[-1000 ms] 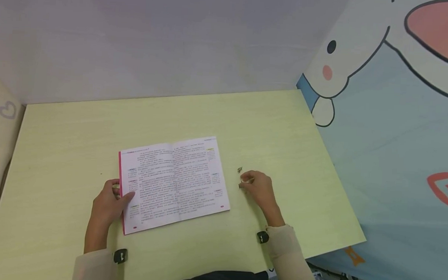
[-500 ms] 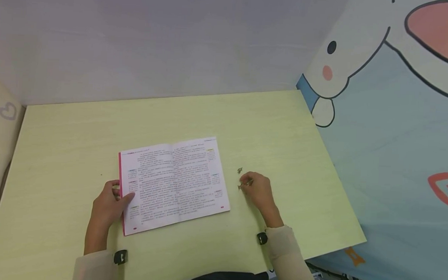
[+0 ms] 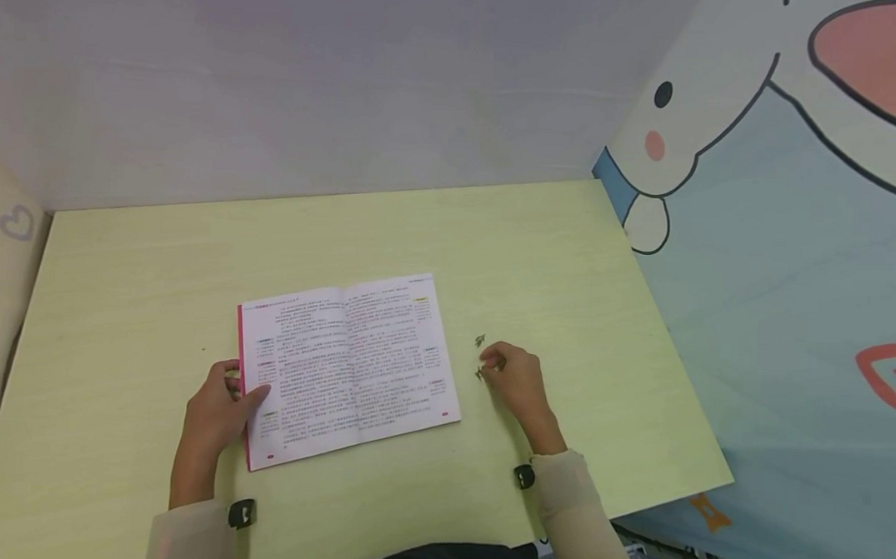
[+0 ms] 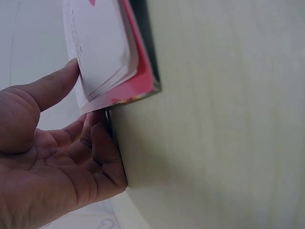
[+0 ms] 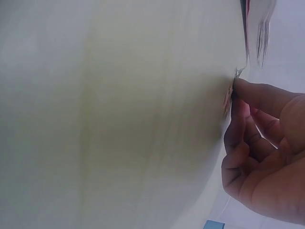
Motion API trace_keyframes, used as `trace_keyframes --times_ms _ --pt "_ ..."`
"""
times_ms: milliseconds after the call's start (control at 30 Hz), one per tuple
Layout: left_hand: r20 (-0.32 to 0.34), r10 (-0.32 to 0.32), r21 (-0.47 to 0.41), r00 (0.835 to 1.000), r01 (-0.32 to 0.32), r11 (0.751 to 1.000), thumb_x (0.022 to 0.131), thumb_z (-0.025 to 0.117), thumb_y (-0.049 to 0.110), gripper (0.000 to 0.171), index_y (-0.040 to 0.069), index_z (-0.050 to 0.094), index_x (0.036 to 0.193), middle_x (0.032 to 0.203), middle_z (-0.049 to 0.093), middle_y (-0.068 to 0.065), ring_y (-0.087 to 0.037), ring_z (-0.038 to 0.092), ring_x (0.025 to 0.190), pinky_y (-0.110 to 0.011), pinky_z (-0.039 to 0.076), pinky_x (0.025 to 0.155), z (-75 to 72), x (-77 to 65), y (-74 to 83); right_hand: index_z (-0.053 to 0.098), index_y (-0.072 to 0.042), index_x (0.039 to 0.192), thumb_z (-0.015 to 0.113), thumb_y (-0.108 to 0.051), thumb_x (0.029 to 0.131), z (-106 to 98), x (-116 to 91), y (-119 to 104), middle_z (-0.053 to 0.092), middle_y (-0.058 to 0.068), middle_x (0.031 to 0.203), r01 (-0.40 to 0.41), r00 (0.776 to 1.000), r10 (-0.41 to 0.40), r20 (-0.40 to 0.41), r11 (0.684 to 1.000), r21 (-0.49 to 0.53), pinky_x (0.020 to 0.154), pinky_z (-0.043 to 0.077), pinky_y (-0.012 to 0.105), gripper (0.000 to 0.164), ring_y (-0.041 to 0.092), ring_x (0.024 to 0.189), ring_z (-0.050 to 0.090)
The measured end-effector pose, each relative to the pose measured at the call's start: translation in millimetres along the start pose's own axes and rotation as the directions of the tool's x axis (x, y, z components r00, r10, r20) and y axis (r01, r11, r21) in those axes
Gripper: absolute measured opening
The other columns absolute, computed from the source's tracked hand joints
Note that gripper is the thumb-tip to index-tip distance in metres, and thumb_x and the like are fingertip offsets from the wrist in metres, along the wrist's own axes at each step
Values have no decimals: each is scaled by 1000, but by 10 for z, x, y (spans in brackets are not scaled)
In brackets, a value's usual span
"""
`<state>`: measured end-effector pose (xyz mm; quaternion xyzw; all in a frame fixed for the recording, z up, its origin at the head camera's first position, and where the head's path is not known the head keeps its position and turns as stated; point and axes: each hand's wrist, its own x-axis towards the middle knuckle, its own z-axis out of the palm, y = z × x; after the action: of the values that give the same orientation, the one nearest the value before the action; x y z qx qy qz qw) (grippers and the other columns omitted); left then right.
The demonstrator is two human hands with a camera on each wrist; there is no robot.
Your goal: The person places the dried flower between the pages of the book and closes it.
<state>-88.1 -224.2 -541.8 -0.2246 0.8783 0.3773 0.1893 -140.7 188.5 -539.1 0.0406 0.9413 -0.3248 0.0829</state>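
An open book (image 3: pixel 346 367) with printed pages and a pink cover edge lies on the table. My left hand (image 3: pixel 215 407) grips its left edge: the thumb (image 4: pixel 59 83) rests on the page, while the curled fingers (image 4: pixel 102 152) reach the cover's underside. To the right of the book, my right hand (image 3: pixel 518 383) is low over the tabletop, its thumb and index finger pinching a small, thin, dull-gold piece (image 3: pixel 480 373). The fingertips hide much of that piece, and its kind cannot be made out. A similar small gold piece (image 3: pixel 479 340) lies just beyond the fingers.
The pale yellow table (image 3: pixel 390 235) extends around the book, with a grey wall (image 3: pixel 314 82) behind it. On the right hangs a blue cartoon-printed panel (image 3: pixel 776 327). Black wrist devices sit at both sleeves, and dark clothing shows at the near edge.
My right hand has shifted very slightly, and its fingers now cover a gold bit that showed between them half a second ago. The left hand and the book have stayed put.
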Motion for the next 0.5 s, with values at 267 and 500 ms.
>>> trace_keyframes --times_ms 267,500 --pt "0 -3 1 1000 3 1000 96 66 27 76 -4 24 151 121 50 -26 -35 54 98 -28 46 64 3 3 1 73 -8 98 70 0 84 -1 5 12 69 1 79 10 1000 -10 -11 1000 -1 62 44 29 16 12 64 53" --pt "0 -7 4 1000 7 1000 96 66 27 76 -4 24 151 121 50 -27 -36 55 97 -28 47 65 -4 -4 16 73 -9 100 69 0 85 -25 2 8 70 1 79 15 1000 -15 -17 1000 22 60 43 28 18 11 62 53"
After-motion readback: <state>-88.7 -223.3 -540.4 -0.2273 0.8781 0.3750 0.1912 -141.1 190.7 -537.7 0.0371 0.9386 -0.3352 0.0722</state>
